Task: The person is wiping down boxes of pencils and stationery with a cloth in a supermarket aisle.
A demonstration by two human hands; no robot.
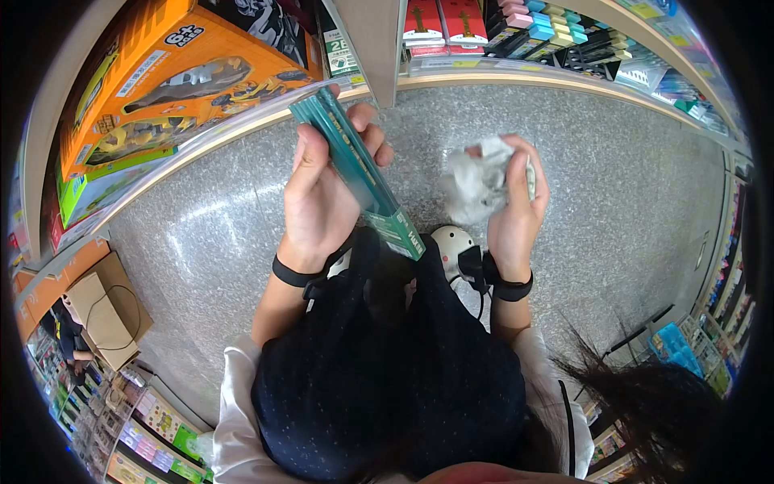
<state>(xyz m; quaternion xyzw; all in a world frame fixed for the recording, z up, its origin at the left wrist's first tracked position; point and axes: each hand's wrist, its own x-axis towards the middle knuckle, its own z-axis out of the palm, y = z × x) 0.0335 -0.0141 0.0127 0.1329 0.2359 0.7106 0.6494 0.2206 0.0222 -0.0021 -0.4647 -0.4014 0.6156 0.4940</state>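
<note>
My left hand grips a long, slim green box with pale lettering along its side. The thumb presses on one side and the fingers wrap round the other; the box tilts, its lower end toward my lap. A crumpled white-grey cloth hangs from my right hand, pinched between thumb and fingers and partly blurred. The two hands are apart, both over the grey floor.
An orange toy box stands on the left shelf, beside green-and-white packs marked 2B. Red packs and pastel-capped pens fill the shelf ahead. A cardboard box lies at left, near another person's arm.
</note>
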